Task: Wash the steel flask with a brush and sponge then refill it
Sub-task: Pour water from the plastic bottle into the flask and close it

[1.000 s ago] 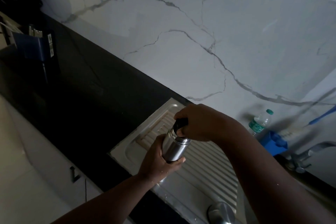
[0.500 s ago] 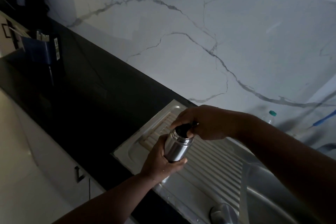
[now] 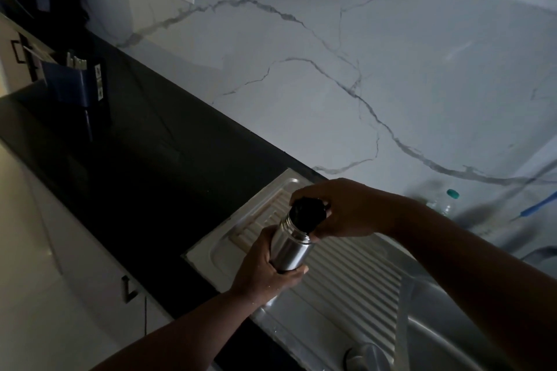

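Note:
The steel flask [image 3: 290,245] is held above the ribbed steel drainboard [image 3: 346,274], tilted with its top toward the upper right. My left hand [image 3: 265,268] grips its body from below and the left. Its black cap [image 3: 307,214] sits on the neck, and my right hand [image 3: 340,208] curls round that cap from above. The flask's base is hidden in my left palm. No brush or sponge is clearly visible.
A sink basin [image 3: 470,337] lies at the lower right. A plastic bottle with a green cap [image 3: 449,200] stands by the marble wall, with a blue handle [image 3: 539,205] beyond it. A black counter [image 3: 144,172] stretches left to a blue holder [image 3: 72,81].
My right hand has turned on the cap, so more of the black cap shows now. The view has drifted left, hiding the blue tub and tap. The flask stays over the drainboard.

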{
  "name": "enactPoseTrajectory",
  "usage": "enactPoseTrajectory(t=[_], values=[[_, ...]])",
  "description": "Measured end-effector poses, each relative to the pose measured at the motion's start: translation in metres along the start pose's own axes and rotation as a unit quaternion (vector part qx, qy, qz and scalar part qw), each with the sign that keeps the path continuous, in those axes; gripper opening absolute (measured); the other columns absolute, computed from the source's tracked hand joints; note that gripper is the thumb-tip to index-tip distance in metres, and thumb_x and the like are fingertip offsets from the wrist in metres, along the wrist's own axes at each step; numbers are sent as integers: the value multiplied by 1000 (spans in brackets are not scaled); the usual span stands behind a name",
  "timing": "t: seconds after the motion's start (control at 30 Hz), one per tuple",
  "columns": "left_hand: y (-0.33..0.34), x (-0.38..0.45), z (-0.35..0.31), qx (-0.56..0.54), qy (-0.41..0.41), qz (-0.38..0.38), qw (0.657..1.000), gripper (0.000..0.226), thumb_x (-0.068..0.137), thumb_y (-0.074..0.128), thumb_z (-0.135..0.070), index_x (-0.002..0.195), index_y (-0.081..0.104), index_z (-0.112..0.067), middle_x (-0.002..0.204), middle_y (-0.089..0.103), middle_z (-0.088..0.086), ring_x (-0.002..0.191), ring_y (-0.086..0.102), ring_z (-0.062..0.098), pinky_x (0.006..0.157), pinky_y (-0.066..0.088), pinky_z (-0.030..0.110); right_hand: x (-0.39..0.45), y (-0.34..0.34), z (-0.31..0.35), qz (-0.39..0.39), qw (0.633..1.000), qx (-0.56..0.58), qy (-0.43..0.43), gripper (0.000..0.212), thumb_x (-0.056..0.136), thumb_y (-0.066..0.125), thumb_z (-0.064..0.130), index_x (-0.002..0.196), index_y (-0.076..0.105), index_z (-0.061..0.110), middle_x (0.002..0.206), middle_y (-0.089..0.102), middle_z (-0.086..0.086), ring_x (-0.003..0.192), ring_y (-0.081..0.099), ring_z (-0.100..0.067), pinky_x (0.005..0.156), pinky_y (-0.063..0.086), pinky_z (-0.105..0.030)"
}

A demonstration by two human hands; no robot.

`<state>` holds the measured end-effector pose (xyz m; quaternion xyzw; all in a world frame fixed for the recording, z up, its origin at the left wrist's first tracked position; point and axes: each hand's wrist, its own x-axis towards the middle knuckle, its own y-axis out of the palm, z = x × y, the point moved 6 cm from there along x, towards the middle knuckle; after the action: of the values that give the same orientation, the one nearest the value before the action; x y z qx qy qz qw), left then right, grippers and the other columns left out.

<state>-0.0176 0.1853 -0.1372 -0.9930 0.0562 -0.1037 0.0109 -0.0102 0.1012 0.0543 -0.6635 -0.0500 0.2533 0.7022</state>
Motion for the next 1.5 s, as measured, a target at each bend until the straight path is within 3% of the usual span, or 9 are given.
enactPoseTrajectory(t=[0.43,0.7,0.87,0.97,1.1,1.2,1.3,1.4,1.5], values=[[0,2,-1,2,15,5,1000,71,60,90,-28,107,46,-57,99,67,-14,86,69,9,68,59,27,10,-8,10,-44,987,-136,74,47,73,63,69,70,49,24,69,52,8,63,50,-4,50,36,-21],[-2,0,-4,15,15,18,1000,71,62,89,-31,112,44,-54,102,66,-17,89,67,2,72,59,26,4,0,9,-51,969,-121,210,101,51,12,102,70,59,15,70,64,-2,72,64,-18,72,51,-32],[-2,1,-3,11,19,13,1000,68,61,90,-28,108,47,-52,98,67,-20,83,69,5,67,57,24,-1,-15,13,31,992,-36,114,63,79,55,70,127,55,29,127,59,1,114,55,-18,95,44,-34],[-3,2,-2,11,22,7,1000,68,60,90,-29,109,48,-50,97,68,-16,83,69,7,67,57,24,0,-7,17,75,996,19,52,42,81,71,29,121,60,32,118,64,4,101,63,-13,92,52,-33],[-2,2,0,10,17,15,1000,68,60,89,-32,110,47,-47,99,68,-11,85,69,7,69,58,27,0,-6,12,-6,988,-9,156,61,77,49,77,76,64,18,58,68,-1,46,65,-12,65,58,-28],[-2,3,-1,14,25,13,999,69,60,89,-34,110,46,-52,101,67,-14,88,68,5,71,58,24,-9,-10,13,2,980,-49,191,69,71,30,88,75,58,26,73,67,1,63,65,-13,79,52,-31],[-2,3,0,18,28,11,999,70,60,89,-32,109,45,-56,99,66,-16,87,67,4,69,55,20,-9,-8,16,29,994,41,100,54,81,61,60,127,52,31,128,57,3,111,58,-16,94,45,-31],[-2,2,-1,14,27,12,999,71,60,89,-33,109,44,-58,102,65,-20,90,67,4,70,57,23,-3,-7,11,8,996,50,67,35,82,68,40,114,59,26,105,65,5,91,63,-12,83,53,-30],[-2,2,0,9,20,19,1000,71,59,88,-38,111,43,-58,104,66,-15,91,67,5,74,59,29,-3,-11,11,-68,985,-85,137,60,81,43,76,76,60,18,72,60,3,66,60,-12,57,45,-26]])
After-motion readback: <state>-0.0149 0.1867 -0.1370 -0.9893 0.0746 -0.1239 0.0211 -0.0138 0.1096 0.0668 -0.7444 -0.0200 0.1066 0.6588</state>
